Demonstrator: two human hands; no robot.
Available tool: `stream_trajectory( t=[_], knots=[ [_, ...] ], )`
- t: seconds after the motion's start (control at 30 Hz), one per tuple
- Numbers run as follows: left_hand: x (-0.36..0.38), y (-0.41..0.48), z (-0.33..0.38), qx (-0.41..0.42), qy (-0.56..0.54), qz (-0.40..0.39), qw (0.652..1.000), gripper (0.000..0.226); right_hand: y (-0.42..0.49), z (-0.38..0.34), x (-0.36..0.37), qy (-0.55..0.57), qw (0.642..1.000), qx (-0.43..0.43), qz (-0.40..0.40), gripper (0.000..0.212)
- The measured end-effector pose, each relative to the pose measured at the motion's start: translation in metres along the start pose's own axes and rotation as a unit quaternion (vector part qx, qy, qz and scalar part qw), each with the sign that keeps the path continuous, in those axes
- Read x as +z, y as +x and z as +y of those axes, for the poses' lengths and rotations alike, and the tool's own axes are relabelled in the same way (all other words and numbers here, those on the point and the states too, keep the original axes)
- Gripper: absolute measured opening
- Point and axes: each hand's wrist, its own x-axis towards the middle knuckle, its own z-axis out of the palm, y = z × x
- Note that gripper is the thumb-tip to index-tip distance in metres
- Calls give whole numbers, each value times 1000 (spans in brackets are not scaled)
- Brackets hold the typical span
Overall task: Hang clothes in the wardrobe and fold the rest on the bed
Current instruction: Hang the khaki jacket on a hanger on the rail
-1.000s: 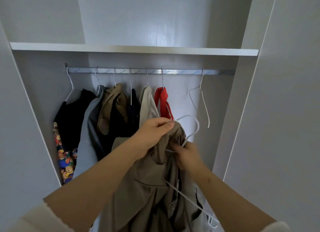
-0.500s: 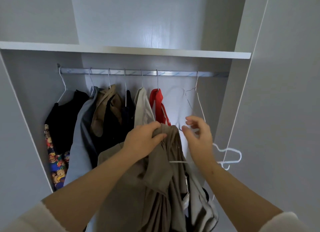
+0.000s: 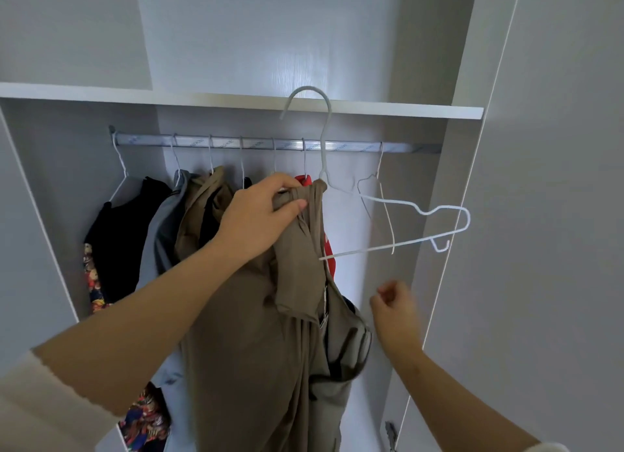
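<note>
My left hand [image 3: 261, 215] grips the top of a khaki garment [image 3: 256, 343] together with the neck of a white wire hanger [image 3: 398, 228]. The hanger's hook [image 3: 309, 103] stands above the metal wardrobe rail [image 3: 351, 146], in front of the shelf edge, and its right shoulder sticks out bare toward the door. The garment hangs bunched below my left hand. Lower right, my right hand [image 3: 393, 308] is apart from the cloth and the hanger, fingers loosely curled, holding nothing.
Several garments hang on the rail's left half: a black one [image 3: 125, 235], a grey one [image 3: 162, 235], a brown one [image 3: 199, 215], a red one [image 3: 329, 259]. One empty hanger [image 3: 380, 194] hangs at the right. A white shelf [image 3: 388, 108] runs above; the open door [image 3: 540, 215] stands right.
My left hand has lifted the khaki garment and hanger up toward the rail. My right hand has let go of the hanger and dropped down to the right.
</note>
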Motion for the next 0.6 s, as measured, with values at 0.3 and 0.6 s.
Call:
stream_trajectory(
  t=[0.3,0.6],
  knots=[
    [-18,-1,6,7,-33,3,999,15,-4,21,31,-138,944,208,-216,88],
    [-47,-4,-21,-41,-25,11,999,10,21,12,32,156,902,345,-206,23]
  ],
)
